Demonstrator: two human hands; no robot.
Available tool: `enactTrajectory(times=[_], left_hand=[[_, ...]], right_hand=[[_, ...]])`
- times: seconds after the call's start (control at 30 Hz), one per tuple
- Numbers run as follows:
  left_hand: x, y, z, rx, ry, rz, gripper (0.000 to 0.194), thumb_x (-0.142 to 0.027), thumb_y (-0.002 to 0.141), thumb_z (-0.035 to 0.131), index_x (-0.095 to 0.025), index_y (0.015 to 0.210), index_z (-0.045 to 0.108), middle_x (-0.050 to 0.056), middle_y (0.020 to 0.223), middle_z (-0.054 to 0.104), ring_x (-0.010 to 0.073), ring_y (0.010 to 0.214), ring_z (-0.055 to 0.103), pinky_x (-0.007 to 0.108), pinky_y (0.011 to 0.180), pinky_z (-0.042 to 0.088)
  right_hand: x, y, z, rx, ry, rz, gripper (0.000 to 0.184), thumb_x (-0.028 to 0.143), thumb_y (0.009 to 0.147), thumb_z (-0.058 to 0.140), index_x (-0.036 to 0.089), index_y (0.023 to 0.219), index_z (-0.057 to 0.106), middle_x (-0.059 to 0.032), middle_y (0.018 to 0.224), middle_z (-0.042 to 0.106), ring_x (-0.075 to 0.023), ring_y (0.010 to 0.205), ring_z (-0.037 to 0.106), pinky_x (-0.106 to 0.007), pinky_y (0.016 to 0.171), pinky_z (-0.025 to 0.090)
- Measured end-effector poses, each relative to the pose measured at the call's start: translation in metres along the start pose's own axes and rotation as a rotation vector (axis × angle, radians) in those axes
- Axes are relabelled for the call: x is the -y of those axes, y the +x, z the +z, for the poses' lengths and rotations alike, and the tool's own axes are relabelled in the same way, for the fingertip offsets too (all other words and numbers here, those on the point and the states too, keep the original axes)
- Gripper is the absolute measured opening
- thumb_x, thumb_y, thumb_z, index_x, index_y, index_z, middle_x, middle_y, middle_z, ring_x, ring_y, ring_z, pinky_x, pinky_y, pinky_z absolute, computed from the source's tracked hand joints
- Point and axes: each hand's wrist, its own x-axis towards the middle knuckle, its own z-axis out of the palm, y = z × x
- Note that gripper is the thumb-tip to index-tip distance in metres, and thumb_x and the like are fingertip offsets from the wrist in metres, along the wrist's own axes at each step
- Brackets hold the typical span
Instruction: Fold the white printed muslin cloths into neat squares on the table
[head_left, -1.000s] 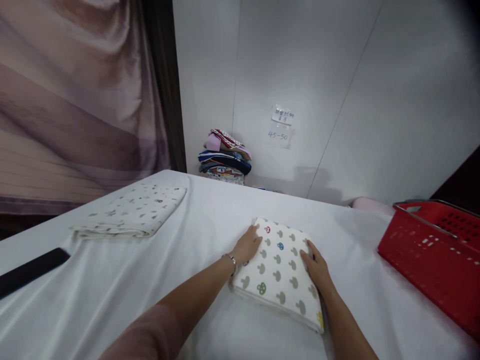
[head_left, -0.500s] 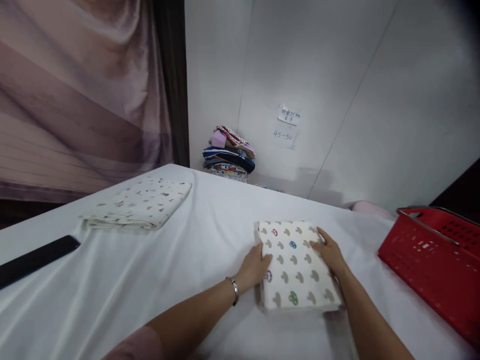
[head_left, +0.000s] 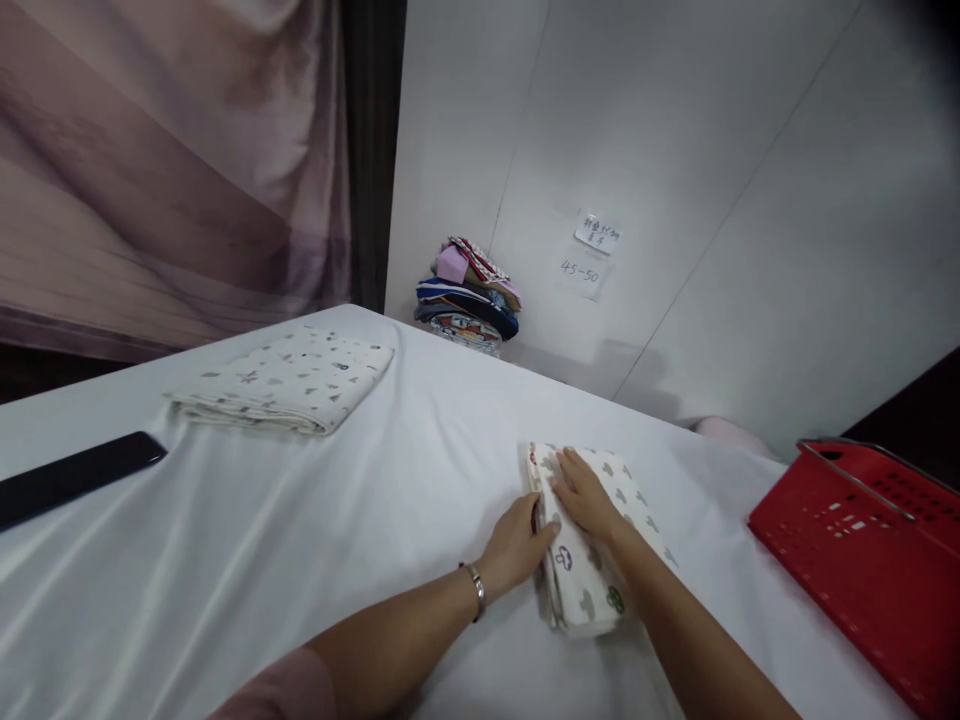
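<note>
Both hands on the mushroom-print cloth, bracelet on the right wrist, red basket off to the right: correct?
Not quite: the head view shows the bracelet on the left wrist. The left hand and right hand are on the mushroom-print cloth, and the red basket stands off to the right.

This looks like a plain indoor workroom; whether in a home or a business, I cannot tell. Two handwritten papers (head_left: 598,232), the lower reading "45-50", are stuck to a pale panelled wall (head_left: 660,130). A stack of folded cloth (head_left: 472,312) stands by it, a mauve curtain (head_left: 187,180) hangs at left, and a red basket (head_left: 832,560) sits at the right of a white-draped tabletop (head_left: 427,440).
</note>
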Motion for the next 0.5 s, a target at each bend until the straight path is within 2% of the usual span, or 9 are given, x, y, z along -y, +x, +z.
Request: enactTrajectory(times=[0.1,0.23,0.37,0.5], left_hand=[[0.002,-0.002,-0.001,-0.015,0.004,0.029,0.041,-0.035,0.079,0.049,-0.019,0.117,0.047,0.007,0.113,0.057,0.0206,0.101,0.052,0.030,0.088,0.040],[-0.001,0.000,-0.004,0.002,0.010,0.019,0.035,-0.030,0.078,0.051,-0.019,0.111,0.050,0.007,0.109,0.058,0.0204,0.097,0.053,0.030,0.084,0.041],[-0.002,0.002,-0.005,-0.010,0.015,0.015,0.036,-0.030,0.076,0.053,-0.018,0.110,0.050,0.007,0.106,0.059,0.0200,0.094,0.054,0.029,0.081,0.042],[-0.003,0.001,-0.006,-0.006,0.006,0.041,0.029,-0.025,0.076,0.051,-0.019,0.104,0.052,0.006,0.103,0.060,0.0190,0.093,0.054,0.028,0.081,0.042]], right_hand=[[0.016,0.007,0.014,0.092,-0.125,0.002,0.054,0.040,0.087,0.035,0.017,0.135,0.036,-0.0096,0.145,0.026,-0.0230,0.135,0.017,-0.048,0.107,0.012],[0.019,0.009,0.022,0.133,-0.186,0.012,0.055,0.040,0.089,0.030,0.017,0.138,0.030,-0.0090,0.147,0.020,-0.0218,0.136,0.012,-0.047,0.107,0.009],[0.016,0.001,0.020,0.137,-0.126,0.034,0.053,0.039,0.090,0.029,0.019,0.138,0.031,-0.0077,0.146,0.023,-0.0200,0.135,0.014,-0.045,0.108,0.011],[0.018,-0.023,0.019,0.107,0.019,0.031,0.050,0.041,0.089,0.030,0.021,0.135,0.037,-0.0058,0.145,0.026,-0.0189,0.135,0.017,-0.042,0.109,0.011]])
